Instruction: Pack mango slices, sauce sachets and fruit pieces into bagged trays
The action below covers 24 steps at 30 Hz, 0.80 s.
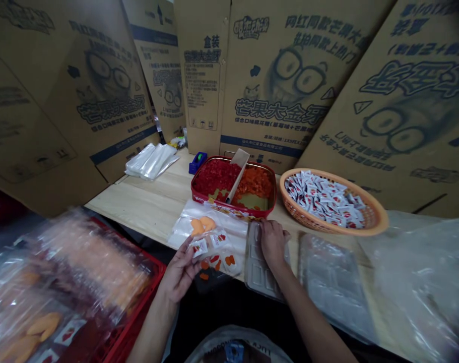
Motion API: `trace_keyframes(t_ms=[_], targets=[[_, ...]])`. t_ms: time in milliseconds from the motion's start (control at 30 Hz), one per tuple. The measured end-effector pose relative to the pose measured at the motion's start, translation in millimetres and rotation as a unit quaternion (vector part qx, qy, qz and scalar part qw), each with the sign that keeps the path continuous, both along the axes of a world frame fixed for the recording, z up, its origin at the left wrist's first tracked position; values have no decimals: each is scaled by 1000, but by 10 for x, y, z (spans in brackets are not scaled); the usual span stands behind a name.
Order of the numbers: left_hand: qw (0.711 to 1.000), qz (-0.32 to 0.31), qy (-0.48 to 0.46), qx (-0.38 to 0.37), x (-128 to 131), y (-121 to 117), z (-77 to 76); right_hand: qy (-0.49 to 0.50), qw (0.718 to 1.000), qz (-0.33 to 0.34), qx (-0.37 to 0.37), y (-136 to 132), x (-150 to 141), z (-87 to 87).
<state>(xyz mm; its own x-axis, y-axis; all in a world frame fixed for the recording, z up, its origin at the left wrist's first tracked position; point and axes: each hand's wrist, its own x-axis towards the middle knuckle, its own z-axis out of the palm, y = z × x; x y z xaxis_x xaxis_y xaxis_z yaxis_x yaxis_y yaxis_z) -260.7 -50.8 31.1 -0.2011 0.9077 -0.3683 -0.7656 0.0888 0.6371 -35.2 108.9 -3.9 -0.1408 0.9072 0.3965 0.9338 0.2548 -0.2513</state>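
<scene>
My left hand (181,272) grips the near edge of a filled clear plastic tray (214,247) that holds orange pieces, red pieces and small white sachets. It lies at the front edge of the wooden table (153,201) on a clear bag. My right hand (272,243) rests palm down, fingers curled, on a stack of empty clear plastic trays (261,275) just to the right. A red tin (233,189) with red and orange sweets and a cardboard divider stands right behind both hands.
An orange basket (375,222) of white sachets stands to the right of the tin. More clear trays (333,285) and plastic bags (421,282) lie at right. A red crate (138,312) of packed trays is at left. Cardboard boxes (282,75) wall the back.
</scene>
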Motion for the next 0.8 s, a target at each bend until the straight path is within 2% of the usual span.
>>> trace_keyframes(t_ms=[233, 533, 667, 800], targets=[[1000, 4, -6, -14, 17, 0, -7, 79, 994, -25, 69, 23, 1, -37], [1000, 6, 0, -24, 33, -9, -41, 131, 988, -5, 78, 20, -5, -33], [1000, 4, -6, -20, -7, -3, -58, 166, 984, 36, 46, -3, 58, 196], [999, 11, 24, -28, -26, 16, -52, 98, 990, 93, -35, 94, 93, 589]])
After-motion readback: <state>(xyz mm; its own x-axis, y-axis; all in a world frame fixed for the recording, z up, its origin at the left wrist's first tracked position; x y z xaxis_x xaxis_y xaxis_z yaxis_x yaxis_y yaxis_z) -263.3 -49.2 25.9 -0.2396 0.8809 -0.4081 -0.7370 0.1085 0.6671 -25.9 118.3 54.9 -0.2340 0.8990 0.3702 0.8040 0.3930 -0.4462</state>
